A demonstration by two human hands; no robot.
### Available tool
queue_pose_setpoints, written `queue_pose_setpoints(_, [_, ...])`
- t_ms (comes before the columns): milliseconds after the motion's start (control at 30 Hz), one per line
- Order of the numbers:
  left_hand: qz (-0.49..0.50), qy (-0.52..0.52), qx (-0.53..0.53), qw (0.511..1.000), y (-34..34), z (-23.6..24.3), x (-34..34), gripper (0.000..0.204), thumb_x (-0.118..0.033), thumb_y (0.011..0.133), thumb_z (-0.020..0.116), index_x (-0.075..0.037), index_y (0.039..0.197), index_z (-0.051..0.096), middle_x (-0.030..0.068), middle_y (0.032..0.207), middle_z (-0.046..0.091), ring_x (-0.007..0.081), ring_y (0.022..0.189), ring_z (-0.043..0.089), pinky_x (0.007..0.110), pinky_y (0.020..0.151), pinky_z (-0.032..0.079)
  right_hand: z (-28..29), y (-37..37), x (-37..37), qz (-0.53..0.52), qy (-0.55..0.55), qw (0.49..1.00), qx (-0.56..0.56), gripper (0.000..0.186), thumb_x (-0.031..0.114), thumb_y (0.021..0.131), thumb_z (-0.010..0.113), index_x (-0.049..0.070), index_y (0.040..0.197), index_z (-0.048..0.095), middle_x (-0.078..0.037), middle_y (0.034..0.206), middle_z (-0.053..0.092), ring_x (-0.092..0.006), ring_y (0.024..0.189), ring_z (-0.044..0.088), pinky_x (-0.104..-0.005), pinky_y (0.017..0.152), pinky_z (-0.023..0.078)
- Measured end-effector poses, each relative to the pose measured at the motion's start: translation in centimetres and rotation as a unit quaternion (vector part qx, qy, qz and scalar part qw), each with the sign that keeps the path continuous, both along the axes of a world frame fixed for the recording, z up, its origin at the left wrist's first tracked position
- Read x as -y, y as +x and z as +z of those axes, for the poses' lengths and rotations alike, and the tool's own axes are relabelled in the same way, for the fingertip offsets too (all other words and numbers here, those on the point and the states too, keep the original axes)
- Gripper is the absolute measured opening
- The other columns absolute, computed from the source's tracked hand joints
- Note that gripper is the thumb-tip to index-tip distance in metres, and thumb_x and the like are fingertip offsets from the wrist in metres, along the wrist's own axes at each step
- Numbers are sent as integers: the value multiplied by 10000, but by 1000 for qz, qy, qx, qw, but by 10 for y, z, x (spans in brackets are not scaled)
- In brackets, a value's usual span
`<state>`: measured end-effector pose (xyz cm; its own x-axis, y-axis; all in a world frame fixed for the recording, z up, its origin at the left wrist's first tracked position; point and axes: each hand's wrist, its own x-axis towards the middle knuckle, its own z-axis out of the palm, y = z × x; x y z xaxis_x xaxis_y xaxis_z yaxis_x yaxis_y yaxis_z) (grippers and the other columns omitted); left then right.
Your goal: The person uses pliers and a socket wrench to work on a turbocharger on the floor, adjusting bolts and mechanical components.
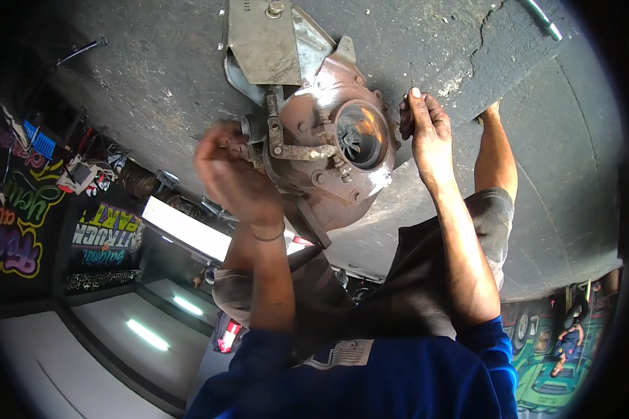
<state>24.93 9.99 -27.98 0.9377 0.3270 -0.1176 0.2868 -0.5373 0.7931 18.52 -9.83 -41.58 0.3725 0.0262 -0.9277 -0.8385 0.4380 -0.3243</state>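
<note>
A rusty brown turbocharger [328, 174] lies on the grey concrete floor [154, 77]. Its round inlet with the bladed wheel [360, 134] faces me. A grey metal bracket plate [262, 38] and a linkage arm [286, 150] are fixed to it. My left hand [234, 174] is closed on a small fitting at the turbocharger's left side, by the linkage. My right hand [426, 133] grips the right rim of the housing, thumb upward. What its fingers pinch there is dark and unclear.
Another person in a dark grey shirt [405, 279] is close between my arms, one arm [496, 153] propped on the floor. The concrete has a crack [479, 42]. A metal tool [544, 19] lies at top right. Painted walls, shelves with parts [84, 171] and lights surround.
</note>
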Motion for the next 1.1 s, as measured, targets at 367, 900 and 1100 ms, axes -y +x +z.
queue_pose_setpoints(367, [-7, -37, 54, 998, 58, -38, 23, 656, -473, 1115, 99, -16, 1350, 507, 149, 1328, 615, 262, 1298, 544, 404, 1130, 354, -2, -2, -7, -25, -3, 1000, -5, 437, 466, 1049, 602, 65, 884, 655, 31, 712, 580, -56, 614, 503, -240, 558, 400])
queue_pose_setpoints(900, [18, -23, 46, 999, 55, -34, 1, 379, -314, 1126, 379, -12, 1271, 555, 127, 1270, 615, 201, 1226, 575, 333, 1001, 438, -9, 8, -3, -25, 18, 1000, 5, 304, 345, 1025, 674, 67, 904, 682, 1, 775, 680, -59, 632, 567, -247, 577, 459])
queue_pose_setpoints(1100, [1, 71, -221, 973, 14, 26, -11, 261, -222, 1071, 591, 28, 1125, 640, 52, 1036, 653, 121, 931, 578, 261, 840, 453, -10, 9, -3, -61, 66, 996, -8, 127, 169, 986, 671, 45, 998, 694, -39, 865, 736, -79, 654, 593, -258, 624, 487])
